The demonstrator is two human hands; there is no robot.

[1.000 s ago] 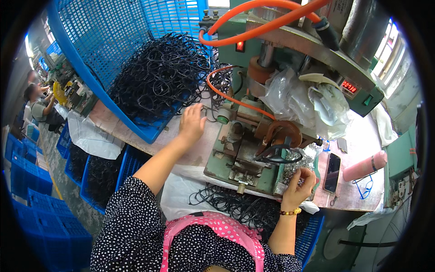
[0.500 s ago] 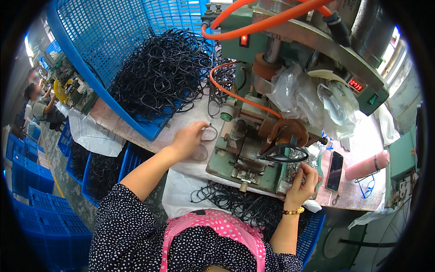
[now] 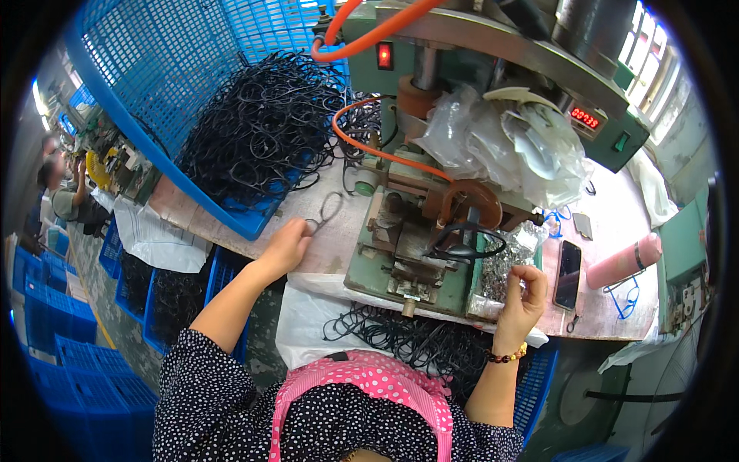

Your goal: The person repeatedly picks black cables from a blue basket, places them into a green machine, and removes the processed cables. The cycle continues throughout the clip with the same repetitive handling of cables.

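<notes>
Left hand pinches a black cord loop at its near end; I see the loop stretch up and right from the fingers, long axis pointing toward the green press fixture, lying on the worktable. Fixture sits just right of that grip, so left is the nearer hand. Right hand is curled, fingertips pinched over the tray of small metal clips; can't tell whether it holds one. Another loop sits on the fixture, left of the right hand.
</notes>
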